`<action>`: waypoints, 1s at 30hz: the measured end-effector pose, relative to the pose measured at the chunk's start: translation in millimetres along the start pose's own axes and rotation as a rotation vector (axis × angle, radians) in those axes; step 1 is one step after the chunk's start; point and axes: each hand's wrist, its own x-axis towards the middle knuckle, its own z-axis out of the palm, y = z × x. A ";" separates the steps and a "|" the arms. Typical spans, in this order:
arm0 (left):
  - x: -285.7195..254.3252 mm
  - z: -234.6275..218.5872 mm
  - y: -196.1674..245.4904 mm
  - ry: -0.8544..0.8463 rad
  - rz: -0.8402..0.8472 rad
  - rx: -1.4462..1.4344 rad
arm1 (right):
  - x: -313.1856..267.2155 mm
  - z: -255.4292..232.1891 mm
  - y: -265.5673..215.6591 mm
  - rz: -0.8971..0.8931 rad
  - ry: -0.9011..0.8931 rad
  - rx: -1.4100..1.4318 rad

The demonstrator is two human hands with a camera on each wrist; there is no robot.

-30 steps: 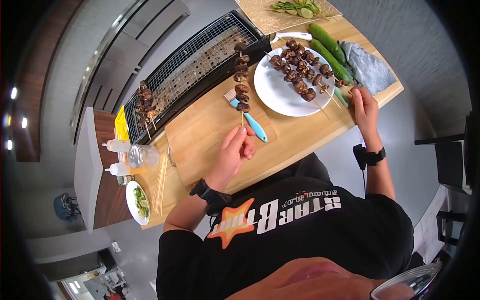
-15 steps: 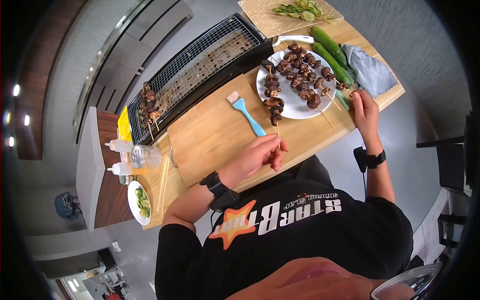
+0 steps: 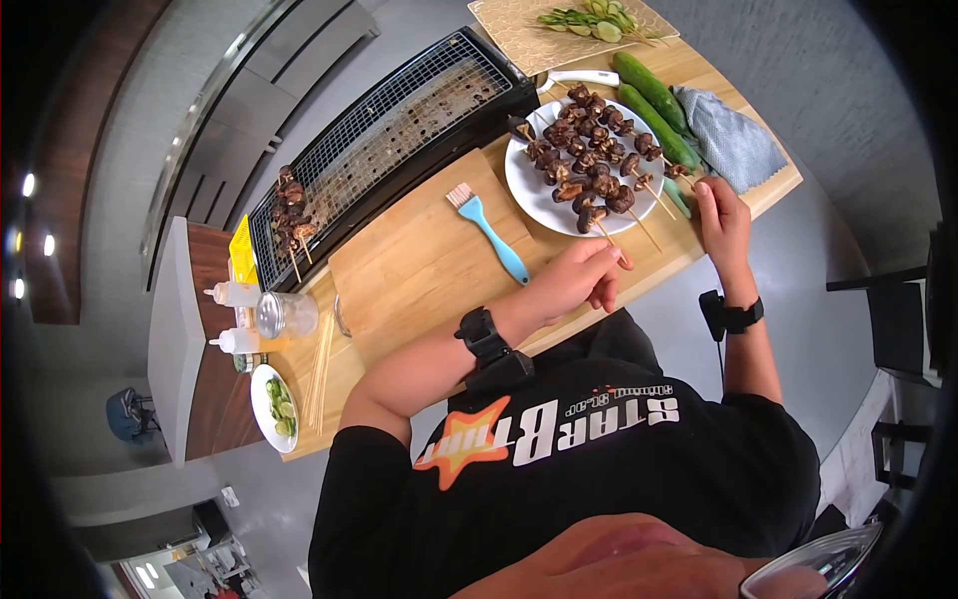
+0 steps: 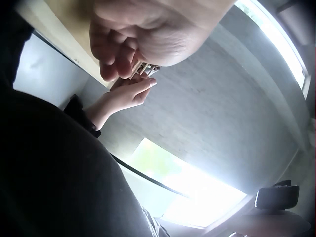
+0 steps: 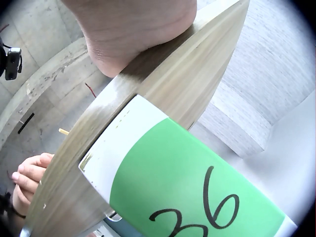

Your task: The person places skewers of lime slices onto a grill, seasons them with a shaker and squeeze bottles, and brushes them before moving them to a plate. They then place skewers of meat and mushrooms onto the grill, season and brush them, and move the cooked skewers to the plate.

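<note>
My left hand (image 3: pixel 579 280) pinches the bare stick end of a mushroom skewer (image 3: pixel 591 215) between thumb and fingers. Its dark brown pieces lie along the near left side of a white plate (image 3: pixel 529 200), overlapping its rim. Several similar skewers (image 3: pixel 604 150) are spread over that plate. My right hand (image 3: pixel 723 228) rests at the table's edge to the right of the plate, close to one skewer's stick end. The left wrist view shows the right hand (image 4: pixel 126 96) with fingers extended. In the right wrist view only the heel of the right hand (image 5: pixel 143 29) shows, at the wooden edge.
A blue brush (image 3: pixel 491 240) lies on the cutting board (image 3: pixel 419 270). Behind stands a long grill (image 3: pixel 389 120) with browned skewers (image 3: pixel 291 210) at its left end. Cucumbers (image 3: pixel 654 110) and a grey cloth (image 3: pixel 728 140) are at right; bottles, a jar (image 3: pixel 287 316) and sticks (image 3: pixel 319 369) at left.
The left hand has moved right, taking the mushroom skewer from above the cutting board over to the plate, where it is now lowered among the others. The right hand has stayed put.
</note>
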 end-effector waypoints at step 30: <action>-148.9 -117.3 22.7 0.538 0.227 0.442 | -82.3 23.0 -48.8 -0.366 -0.105 0.149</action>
